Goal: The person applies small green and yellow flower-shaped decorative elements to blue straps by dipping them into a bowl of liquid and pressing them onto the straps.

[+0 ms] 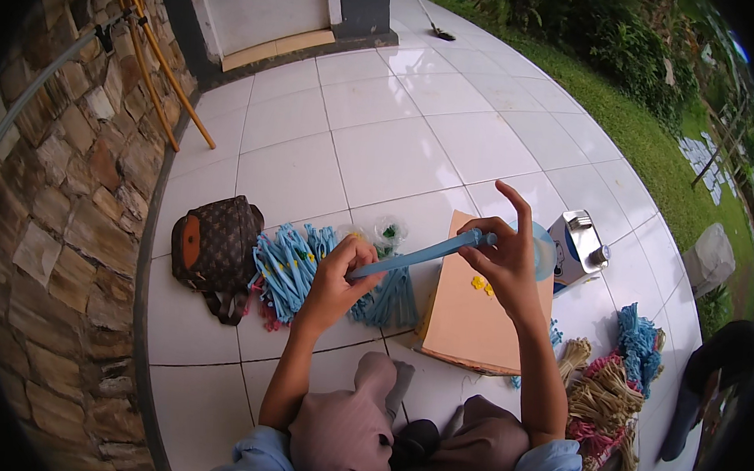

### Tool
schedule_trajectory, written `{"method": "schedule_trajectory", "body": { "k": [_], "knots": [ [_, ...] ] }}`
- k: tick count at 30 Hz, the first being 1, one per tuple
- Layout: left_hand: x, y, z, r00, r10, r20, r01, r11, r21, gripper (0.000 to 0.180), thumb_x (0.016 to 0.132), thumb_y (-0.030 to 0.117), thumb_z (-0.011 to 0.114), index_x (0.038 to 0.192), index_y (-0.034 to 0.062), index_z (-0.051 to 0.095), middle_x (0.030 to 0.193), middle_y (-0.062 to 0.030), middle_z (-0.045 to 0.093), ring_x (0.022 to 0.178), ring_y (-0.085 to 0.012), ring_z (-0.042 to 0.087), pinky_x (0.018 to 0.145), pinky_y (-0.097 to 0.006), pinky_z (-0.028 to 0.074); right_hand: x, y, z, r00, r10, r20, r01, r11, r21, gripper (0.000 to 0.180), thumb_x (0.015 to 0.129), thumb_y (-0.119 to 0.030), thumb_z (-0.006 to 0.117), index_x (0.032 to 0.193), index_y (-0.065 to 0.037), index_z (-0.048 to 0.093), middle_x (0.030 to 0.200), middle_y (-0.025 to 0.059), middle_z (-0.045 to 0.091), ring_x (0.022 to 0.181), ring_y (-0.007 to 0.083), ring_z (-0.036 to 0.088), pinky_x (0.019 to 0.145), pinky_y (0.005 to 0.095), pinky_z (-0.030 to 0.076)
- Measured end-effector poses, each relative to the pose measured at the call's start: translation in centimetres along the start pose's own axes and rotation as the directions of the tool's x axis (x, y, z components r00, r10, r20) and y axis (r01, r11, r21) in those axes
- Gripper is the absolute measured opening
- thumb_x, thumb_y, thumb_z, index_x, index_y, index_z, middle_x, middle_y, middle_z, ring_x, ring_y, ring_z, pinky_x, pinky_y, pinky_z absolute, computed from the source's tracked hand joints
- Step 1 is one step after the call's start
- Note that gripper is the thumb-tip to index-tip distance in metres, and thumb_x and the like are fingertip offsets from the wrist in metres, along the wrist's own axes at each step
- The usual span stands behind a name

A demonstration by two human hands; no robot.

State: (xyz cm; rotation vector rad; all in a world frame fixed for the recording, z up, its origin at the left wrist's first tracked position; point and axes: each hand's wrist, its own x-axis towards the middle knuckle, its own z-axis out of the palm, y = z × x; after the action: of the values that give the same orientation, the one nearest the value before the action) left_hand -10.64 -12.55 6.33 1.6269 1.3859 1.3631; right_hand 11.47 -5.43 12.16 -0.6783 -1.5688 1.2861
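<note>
Between my two hands stretches a light blue fabric-like strip with a knobby, knotted-looking end. My left hand is closed round its lower end. My right hand pinches the knobby end between thumb and fingers, its index finger raised. Below the strip lies a peach-coloured board or box top, with small yellow flower-shaped pieces on it. Left of the board sit a heap of similar blue strips and a smaller blue bunch. A clear plastic container with green bits stands behind them.
A brown patterned backpack rests near the stone wall. Right of the board are a translucent blue bowl, a metal can, and blue and beige bundles. Another person's dark-clothed leg shows at far right.
</note>
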Motion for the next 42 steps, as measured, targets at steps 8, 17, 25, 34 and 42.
{"method": "schedule_trajectory", "body": {
  "k": [8,17,25,34,42],
  "knots": [
    [0.0,-0.7,3.3,1.000,-0.008,0.002,0.008,0.913,-0.408,0.037,0.076,0.001,0.069,0.071,0.0097,0.033,0.091,-0.0055,0.053,0.070,-0.0034,0.043,0.063,-0.017,0.038,-1.4,0.4,-1.3,0.984,0.054,-0.170,-0.030,0.990,0.141,0.081,0.073,0.006,0.067,0.136,-0.012,0.019,0.092,0.0106,0.060,0.073,0.0083,0.056,0.066,0.0204,0.046],
    [0.1,-1.8,4.8,0.992,-0.046,0.115,0.099,0.849,-0.519,0.033,0.078,0.001,0.066,0.076,0.0112,0.035,0.095,-0.0059,0.051,0.074,-0.0038,0.041,0.064,-0.018,0.039,-2.7,0.5,-2.3,0.954,-0.111,-0.279,0.086,0.991,-0.101,0.072,0.076,0.006,0.062,0.133,-0.008,0.021,0.083,0.0087,0.061,0.074,0.0102,0.056,0.062,0.0207,0.044],
    [1.7,-2.0,6.0,0.929,-0.167,0.331,0.332,0.772,-0.542,0.035,0.075,0.001,0.067,0.076,0.0139,0.034,0.092,-0.0086,0.055,0.073,-0.0094,0.052,0.059,-0.021,0.045,-5.8,4.0,-5.5,0.892,0.007,-0.452,-0.032,0.998,-0.047,0.067,0.075,0.009,0.061,0.130,-0.008,0.026,0.082,0.0087,0.061,0.081,0.0121,0.059,0.068,0.0231,0.046],
    [1.3,-5.0,8.5,0.813,-0.224,0.538,0.463,0.808,-0.363,0.033,0.076,0.002,0.067,0.077,0.0123,0.036,0.089,-0.0080,0.061,0.081,-0.0072,0.055,0.065,-0.021,0.044,-9.6,3.5,-10.4,0.933,0.143,-0.329,-0.295,0.828,-0.476,0.041,0.080,-0.012,0.066,0.116,-0.005,0.049,0.098,0.0091,0.061,0.092,0.0173,0.058,0.079,0.0291,0.046],
    [1.7,-6.3,9.7,0.770,-0.276,0.575,0.447,0.876,-0.178,0.020,0.077,0.002,0.067,0.082,0.0034,0.048,0.086,-0.0077,0.064,0.071,-0.0068,0.058,0.062,-0.022,0.048,-5.5,7.1,-7.5,0.992,0.092,-0.089,-0.127,0.794,-0.594,0.031,0.076,0.001,0.062,0.104,-0.005,0.050,0.092,0.0094,0.060,0.090,0.0225,0.056,0.078,0.0335,0.047]
  ]
}}
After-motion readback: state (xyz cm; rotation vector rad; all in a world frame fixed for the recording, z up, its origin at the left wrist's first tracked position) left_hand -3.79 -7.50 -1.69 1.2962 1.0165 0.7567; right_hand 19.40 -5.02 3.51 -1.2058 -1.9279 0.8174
